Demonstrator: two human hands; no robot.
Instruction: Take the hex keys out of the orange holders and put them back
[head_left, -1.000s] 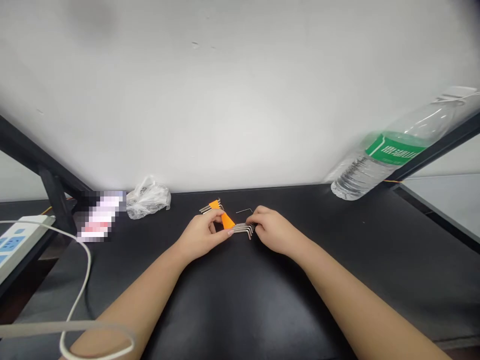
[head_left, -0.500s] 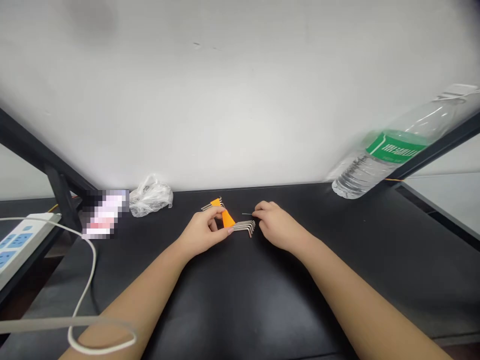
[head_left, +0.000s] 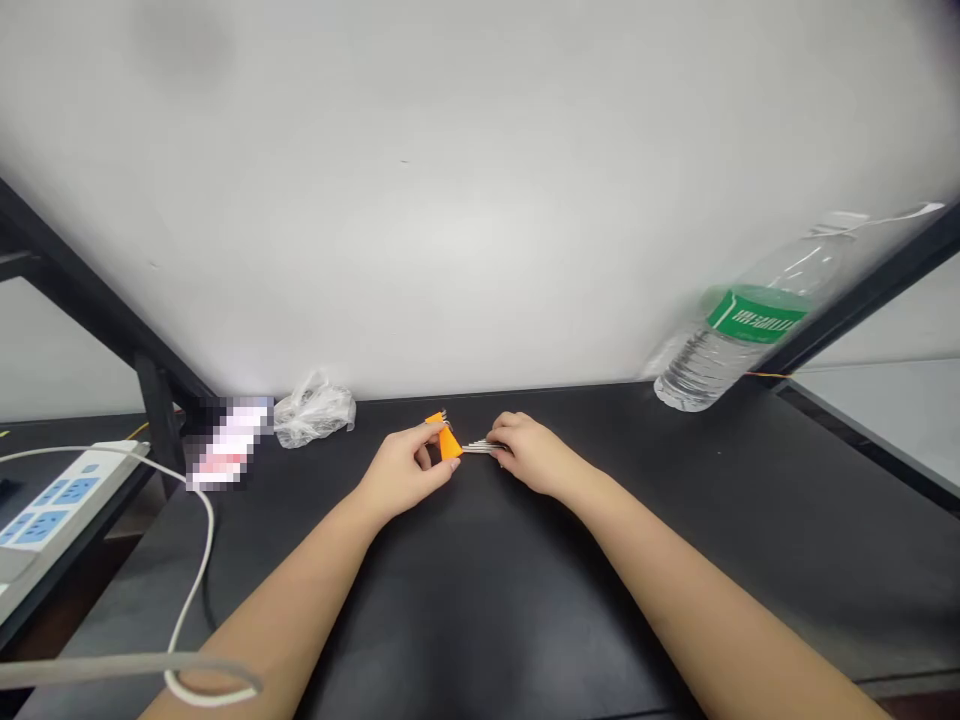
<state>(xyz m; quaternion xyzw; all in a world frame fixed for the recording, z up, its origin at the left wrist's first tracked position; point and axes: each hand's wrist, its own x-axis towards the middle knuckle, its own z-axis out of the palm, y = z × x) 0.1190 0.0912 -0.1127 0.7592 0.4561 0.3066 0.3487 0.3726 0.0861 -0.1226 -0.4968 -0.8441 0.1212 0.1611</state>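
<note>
While the left hand [head_left: 401,472] grips the orange holder [head_left: 450,444] just below frame centre, the right hand [head_left: 538,453] pinches the outer ends of the metal keys [head_left: 475,448] projecting rightward from it. One plastic bag [head_left: 315,412] lies at centre left.

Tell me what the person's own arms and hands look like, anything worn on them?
The left hand and right hand are ungloved. Both forearms show no sleeves, watch or bracelet. Some fingers are hidden, but no ring shows.
</note>
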